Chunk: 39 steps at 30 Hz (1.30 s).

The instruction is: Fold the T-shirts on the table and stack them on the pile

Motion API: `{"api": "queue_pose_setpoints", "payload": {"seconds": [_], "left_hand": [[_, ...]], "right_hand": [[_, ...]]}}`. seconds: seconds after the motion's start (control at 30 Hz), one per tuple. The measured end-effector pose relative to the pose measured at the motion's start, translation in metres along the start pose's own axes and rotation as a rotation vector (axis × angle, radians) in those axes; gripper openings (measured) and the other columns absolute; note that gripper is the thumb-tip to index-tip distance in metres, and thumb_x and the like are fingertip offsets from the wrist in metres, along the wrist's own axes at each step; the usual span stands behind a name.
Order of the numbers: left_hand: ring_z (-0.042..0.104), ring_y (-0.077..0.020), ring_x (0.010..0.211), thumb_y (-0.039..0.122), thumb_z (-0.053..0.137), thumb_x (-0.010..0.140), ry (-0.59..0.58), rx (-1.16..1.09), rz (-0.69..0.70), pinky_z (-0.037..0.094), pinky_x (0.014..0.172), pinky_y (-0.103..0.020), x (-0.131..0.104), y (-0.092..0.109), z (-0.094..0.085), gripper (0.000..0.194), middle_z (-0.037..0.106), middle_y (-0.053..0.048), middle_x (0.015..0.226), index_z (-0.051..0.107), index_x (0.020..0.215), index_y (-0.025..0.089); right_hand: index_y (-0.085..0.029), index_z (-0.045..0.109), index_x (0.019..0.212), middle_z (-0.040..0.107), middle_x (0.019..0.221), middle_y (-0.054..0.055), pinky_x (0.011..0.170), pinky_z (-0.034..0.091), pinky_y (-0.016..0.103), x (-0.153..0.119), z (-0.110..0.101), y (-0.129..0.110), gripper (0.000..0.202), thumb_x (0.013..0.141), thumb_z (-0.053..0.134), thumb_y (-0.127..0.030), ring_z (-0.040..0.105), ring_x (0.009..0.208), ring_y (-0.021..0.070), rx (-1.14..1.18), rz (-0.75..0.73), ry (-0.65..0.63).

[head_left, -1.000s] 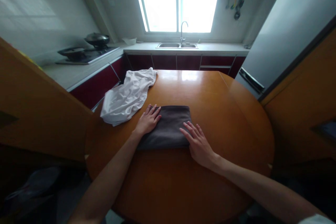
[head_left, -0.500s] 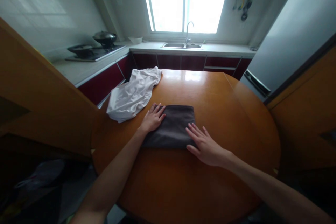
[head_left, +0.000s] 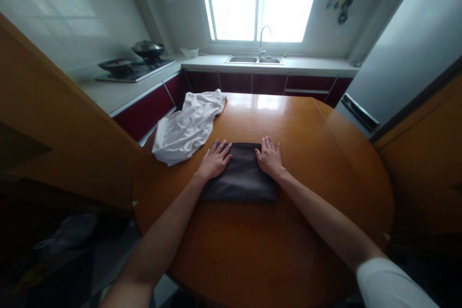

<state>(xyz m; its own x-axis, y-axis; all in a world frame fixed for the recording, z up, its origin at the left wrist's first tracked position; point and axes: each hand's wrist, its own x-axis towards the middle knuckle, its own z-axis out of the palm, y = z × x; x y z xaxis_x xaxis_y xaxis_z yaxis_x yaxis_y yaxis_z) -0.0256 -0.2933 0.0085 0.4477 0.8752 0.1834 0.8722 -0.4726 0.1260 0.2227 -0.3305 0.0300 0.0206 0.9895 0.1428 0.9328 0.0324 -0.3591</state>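
A dark grey folded cloth [head_left: 241, 178] lies flat on the round wooden table [head_left: 260, 250] in front of me. On its far left corner rests my left hand [head_left: 215, 160], fingers spread and palm down. My right hand [head_left: 269, 156] lies flat over the far right corner, its fingertips reaching past the far edge. Neither hand grips the fabric. Beyond my left hand, a crumpled white garment or cloth [head_left: 187, 127] is spread near the table's left edge.
A counter with a double sink [head_left: 254, 59] and a faucet [head_left: 261, 41] runs under the window. At the left, pans [head_left: 147, 49] stand on a gas stove [head_left: 135, 72]. A tall refrigerator [head_left: 400, 43] is at the right, and a wooden panel [head_left: 65, 120] at the left.
My right hand has moved away from me along the cloth's right side, from near the lower part to the far corner. My left hand stays on the cloth. The view has shifted slightly.
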Motion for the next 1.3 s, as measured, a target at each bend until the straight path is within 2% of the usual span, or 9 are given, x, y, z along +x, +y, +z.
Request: {"api": "queue_pose_setpoints", "payload": {"seconds": [0.17,0.27,0.37,0.5,0.67,0.83,0.97,1.13,1.3], "left_hand": [[0.007,-0.0297,0.156,0.052,0.031,0.104,-0.024,0.0,-0.007,0.024,0.122,-0.053,0.0,-0.002,0.003,0.06,0.027,-0.006,0.166,0.036,0.157,0.025],[0.006,-0.0297,0.156,0.054,0.029,0.104,-0.028,-0.003,-0.013,0.023,0.123,-0.053,0.001,-0.002,0.003,0.061,0.026,-0.006,0.166,0.036,0.157,0.025],[0.006,-0.03,0.156,0.054,0.029,0.104,-0.037,0.0,-0.025,0.023,0.123,-0.052,0.001,0.0,0.001,0.061,0.026,-0.006,0.167,0.036,0.157,0.024],[0.007,-0.0298,0.156,0.053,0.03,0.104,-0.04,-0.021,-0.032,0.022,0.123,-0.052,0.0,0.002,-0.001,0.06,0.026,-0.005,0.167,0.037,0.157,0.025],[0.007,-0.0301,0.156,0.055,0.034,0.103,-0.044,-0.091,-0.049,0.023,0.123,-0.053,0.003,-0.001,-0.002,0.06,0.029,-0.004,0.166,0.04,0.155,0.026],[0.028,-0.024,0.152,0.049,0.038,0.102,0.114,-0.426,-0.092,0.031,0.121,-0.04,0.003,-0.02,-0.021,0.058,0.034,-0.006,0.163,0.042,0.154,0.023],[0.058,-0.0277,0.129,0.045,0.058,0.092,0.277,-0.672,-0.411,0.05,0.104,-0.035,-0.005,-0.042,-0.037,0.062,0.058,-0.015,0.143,0.052,0.145,0.014],[0.072,-0.0249,0.086,0.052,0.073,0.078,-0.043,-0.939,-0.638,0.058,0.072,-0.03,-0.02,-0.049,-0.052,0.048,0.076,-0.012,0.098,0.072,0.105,0.011],[0.068,-0.0171,0.069,0.052,0.087,0.06,-0.308,-1.029,-0.675,0.054,0.064,-0.024,-0.031,-0.044,-0.068,0.05,0.075,-0.008,0.081,0.074,0.086,0.011]], "right_hand": [[-0.012,0.025,0.16,0.019,0.167,0.011,0.126,0.003,0.047,-0.054,-0.009,-0.01,0.065,0.104,0.029,-0.044,0.008,0.156,0.0203,0.025,-0.265,0.022],[-0.014,0.027,0.16,0.02,0.167,0.01,0.126,0.003,0.049,-0.078,-0.003,-0.006,0.064,0.103,0.031,-0.044,0.008,0.156,0.0214,0.017,-0.292,-0.049],[-0.015,0.029,0.159,0.02,0.167,0.011,0.125,0.005,0.053,-0.078,-0.006,0.001,0.063,0.104,0.029,-0.045,0.011,0.156,0.0233,0.055,-0.236,-0.079],[-0.016,0.024,0.161,0.019,0.167,0.01,0.125,0.006,0.052,-0.07,-0.015,0.004,0.062,0.105,0.023,-0.045,0.009,0.156,0.0204,0.109,-0.194,0.043],[-0.016,0.036,0.157,0.025,0.166,0.011,0.125,0.005,0.054,-0.079,-0.001,0.006,0.061,0.103,0.035,-0.045,0.014,0.155,0.0239,0.112,-0.245,-0.039],[-0.016,0.055,0.142,0.048,0.154,0.013,0.12,0.028,0.045,-0.076,0.0,0.021,0.049,0.1,0.039,-0.036,0.038,0.145,0.0242,0.287,-0.127,0.147],[-0.016,0.064,0.126,0.068,0.123,0.012,0.096,0.048,0.033,-0.07,-0.019,0.033,0.038,0.096,0.044,-0.029,0.065,0.11,0.0217,0.329,0.033,0.169],[-0.02,0.073,0.091,0.075,0.095,0.012,0.077,0.047,0.031,-0.071,-0.035,0.034,0.036,0.099,0.044,-0.039,0.07,0.088,0.0232,0.056,0.215,-0.05],[-0.02,0.074,0.088,0.076,0.095,0.014,0.075,0.046,0.032,-0.073,-0.032,0.025,0.045,0.1,0.043,-0.051,0.071,0.089,0.0257,-0.035,0.224,-0.156]]}}
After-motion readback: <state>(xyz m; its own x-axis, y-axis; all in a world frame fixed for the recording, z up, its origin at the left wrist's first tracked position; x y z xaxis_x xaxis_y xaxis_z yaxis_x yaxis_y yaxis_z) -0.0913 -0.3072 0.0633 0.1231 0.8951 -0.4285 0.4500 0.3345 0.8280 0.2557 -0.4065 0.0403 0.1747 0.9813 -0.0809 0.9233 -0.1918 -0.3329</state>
